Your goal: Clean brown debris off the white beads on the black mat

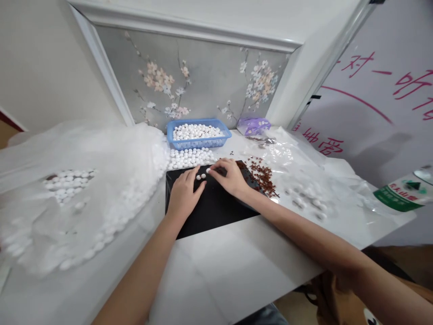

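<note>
A black mat point(209, 207) lies on the white table under both hands. My right hand point(232, 177) pinches a small white ball point(208, 170) between thumb and fingertips, just above or on the mat. Two more white balls point(200, 176) rest beside it in a short row. My left hand point(185, 190) is at the left side of these balls, its thumb and fingers apart around them, with nothing visibly gripped. Dark red-brown star-shaped pieces point(262, 177) are heaped at the mat's right edge, close to my right hand.
A blue basket point(199, 145) of white balls stands at the back, with loose balls point(189, 157) before it. A large translucent bag point(77, 225) of balls covers the left side. Rightward are a purple packet point(253, 126), clear plastic point(284, 149) and a bottle point(402, 193).
</note>
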The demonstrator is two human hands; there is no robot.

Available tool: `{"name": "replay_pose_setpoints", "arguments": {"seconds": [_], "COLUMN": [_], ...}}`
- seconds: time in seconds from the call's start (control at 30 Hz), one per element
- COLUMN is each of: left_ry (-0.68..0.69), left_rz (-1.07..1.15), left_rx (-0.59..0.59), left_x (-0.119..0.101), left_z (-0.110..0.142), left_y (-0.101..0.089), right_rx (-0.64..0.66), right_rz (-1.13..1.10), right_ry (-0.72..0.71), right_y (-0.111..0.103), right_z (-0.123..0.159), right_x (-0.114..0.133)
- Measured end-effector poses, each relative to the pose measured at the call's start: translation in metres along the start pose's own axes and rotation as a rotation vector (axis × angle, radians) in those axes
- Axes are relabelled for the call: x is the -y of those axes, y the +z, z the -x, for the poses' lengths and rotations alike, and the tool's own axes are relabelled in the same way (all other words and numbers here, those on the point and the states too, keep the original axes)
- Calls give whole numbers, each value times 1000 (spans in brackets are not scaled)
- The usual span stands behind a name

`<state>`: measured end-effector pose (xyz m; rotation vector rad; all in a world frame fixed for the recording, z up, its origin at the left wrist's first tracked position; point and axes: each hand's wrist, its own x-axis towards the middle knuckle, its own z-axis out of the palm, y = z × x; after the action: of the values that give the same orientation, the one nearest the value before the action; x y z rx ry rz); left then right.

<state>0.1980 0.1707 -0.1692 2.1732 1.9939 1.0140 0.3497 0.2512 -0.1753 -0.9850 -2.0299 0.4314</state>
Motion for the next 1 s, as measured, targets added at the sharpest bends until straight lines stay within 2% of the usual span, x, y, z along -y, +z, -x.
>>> {"name": "replay_pose_setpoints", "arguments": {"seconds": [0.1,0.23,0.33,0.43,0.5,0.57,0.67,0.77,0.9,1.0], "left_ry": [75,68,0,-62,-121,-215,-385,-484,-552,-587], "left_rz": [80,149,186,204,248,378,718,954,1031,1075], "left_rx": [6,9,-24,-61,-75,-96,-133,-89,15,33], "left_x": [-3,-7,-6,-2,-2,-4,-14,-23,-23,-20], "left_z": [1,2,1,-1,-3,-4,-5,-4,-3,-4], "left_y": [-1,-3,-4,-5,-4,-2,4,10,11,9], "right_rx": [-2,39,64,154,185,182,195,135,-43,-69], "right_rz": [-202,-269,-145,70,131,134,113,72,14,14], "right_ry": [-28,-50,-43,-33,-14,5,6,-18,-179,-219], "right_y": [2,-1,-10,-18,-19,-17,-15,-16,-20,-22], "right_z": [13,15,10,7,6,6,5,7,15,23], "right_x": [6,2,-11,-27,-34,-37,-35,-25,-6,4]}}
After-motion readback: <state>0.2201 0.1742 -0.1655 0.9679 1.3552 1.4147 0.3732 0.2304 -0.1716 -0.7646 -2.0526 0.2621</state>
